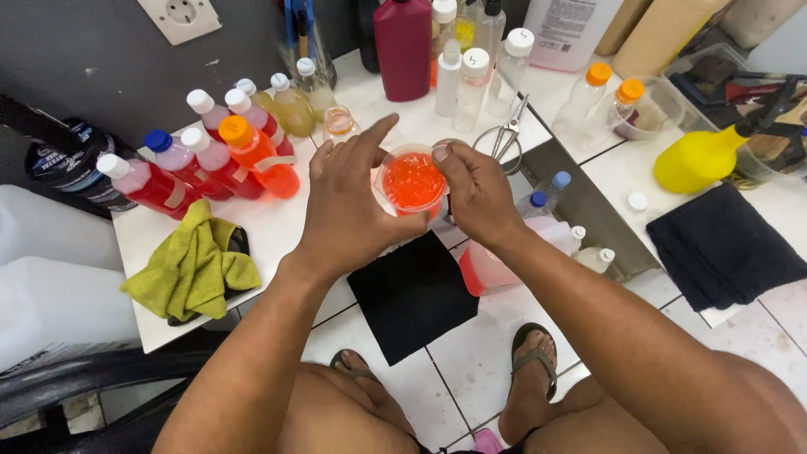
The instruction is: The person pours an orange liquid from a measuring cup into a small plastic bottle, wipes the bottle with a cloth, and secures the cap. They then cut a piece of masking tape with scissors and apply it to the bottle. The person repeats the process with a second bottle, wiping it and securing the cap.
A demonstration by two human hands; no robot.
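Note:
A small clear cup [413, 182] of orange-red liquid is held up between both hands, over the white low table [277, 227]. My left hand [349, 202] wraps its left side, index finger stretched out. My right hand [475, 192] pinches the cup's right rim with thumb and fingers. Beneath the hands lies a black square cloth [414, 294] on the tiled floor. A large jug of pinkish liquid [487, 267] sits under my right forearm.
Several capped bottles of red, pink and orange liquid [214, 155] lie at the left, by a yellow-green rag [195, 261]. Scissors [506, 134], a maroon bottle [403, 46], clear bottles, a yellow spray bottle [702, 155] and a black towel [723, 244] stand behind and right. My sandalled feet [534, 361] are below.

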